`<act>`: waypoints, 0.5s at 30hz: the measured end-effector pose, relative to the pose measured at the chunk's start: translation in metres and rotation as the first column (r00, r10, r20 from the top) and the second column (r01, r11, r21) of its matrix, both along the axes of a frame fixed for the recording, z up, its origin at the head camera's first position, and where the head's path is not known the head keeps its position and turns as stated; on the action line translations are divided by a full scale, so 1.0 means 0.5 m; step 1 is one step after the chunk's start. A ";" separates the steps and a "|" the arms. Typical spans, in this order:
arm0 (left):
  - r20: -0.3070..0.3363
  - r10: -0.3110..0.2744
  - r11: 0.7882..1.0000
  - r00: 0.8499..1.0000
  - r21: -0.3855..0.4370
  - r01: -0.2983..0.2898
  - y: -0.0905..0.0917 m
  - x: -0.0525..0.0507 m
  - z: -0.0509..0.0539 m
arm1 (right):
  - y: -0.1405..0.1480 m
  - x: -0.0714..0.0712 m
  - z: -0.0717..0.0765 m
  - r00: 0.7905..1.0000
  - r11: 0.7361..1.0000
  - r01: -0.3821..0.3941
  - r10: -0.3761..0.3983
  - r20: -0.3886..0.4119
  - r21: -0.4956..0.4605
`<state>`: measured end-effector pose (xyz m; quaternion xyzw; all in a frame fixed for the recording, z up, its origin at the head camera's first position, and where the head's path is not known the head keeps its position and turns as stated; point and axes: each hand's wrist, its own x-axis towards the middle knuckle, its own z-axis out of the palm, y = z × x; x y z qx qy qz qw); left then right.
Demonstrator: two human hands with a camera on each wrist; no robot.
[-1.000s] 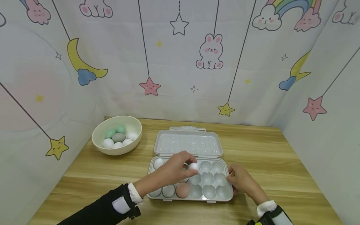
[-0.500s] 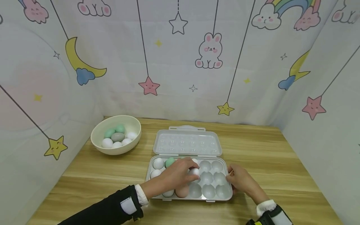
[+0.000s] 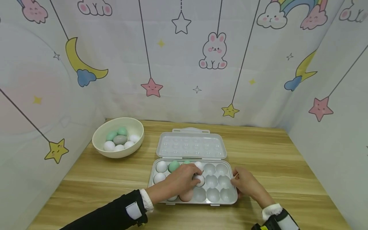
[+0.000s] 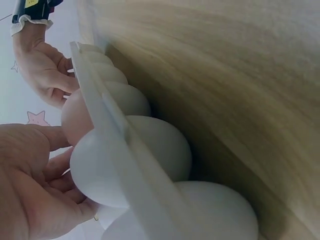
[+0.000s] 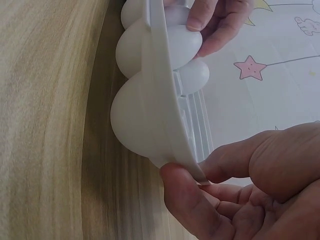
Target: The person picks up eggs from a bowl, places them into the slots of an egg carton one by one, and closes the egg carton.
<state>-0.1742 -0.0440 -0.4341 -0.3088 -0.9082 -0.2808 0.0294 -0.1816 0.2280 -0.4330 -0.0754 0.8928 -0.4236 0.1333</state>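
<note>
The plastic egg box lies with its lid folded back. My left hand reaches over it, thumb and fingers pinching a white egg that sits in the middle row, third column from the right. Behind that egg is another white egg in the back row. A green egg, more white eggs and a brown egg fill cups to the left, some partly hidden by my left hand. At the right end, my right hand pinches the box's rim between thumb and finger.
A cream bowl stands at the back left with green, grey and white eggs in it. Printed cloth walls close off the back and both sides of the wooden table.
My left hand has come down and slightly toward me with the white egg, from above the back rows into a middle-row cup. My right hand keeps its place on the box's rim.
</note>
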 end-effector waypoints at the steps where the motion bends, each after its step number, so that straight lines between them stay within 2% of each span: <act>1: 0.002 -0.001 1.000 1.000 0.003 0.001 0.000 0.000 0.000 | 0.000 0.000 0.000 1.000 1.000 0.001 -0.001 0.001 -0.001; 4: 0.013 -0.002 1.000 1.000 0.006 0.002 0.000 -0.001 -0.001 | 0.000 0.000 -0.001 1.000 1.000 0.003 -0.003 0.002 -0.005; 15: -0.022 -0.003 1.000 1.000 -0.014 0.003 0.005 0.000 -0.003 | 0.000 0.001 -0.002 1.000 1.000 0.004 -0.004 -0.006 -0.007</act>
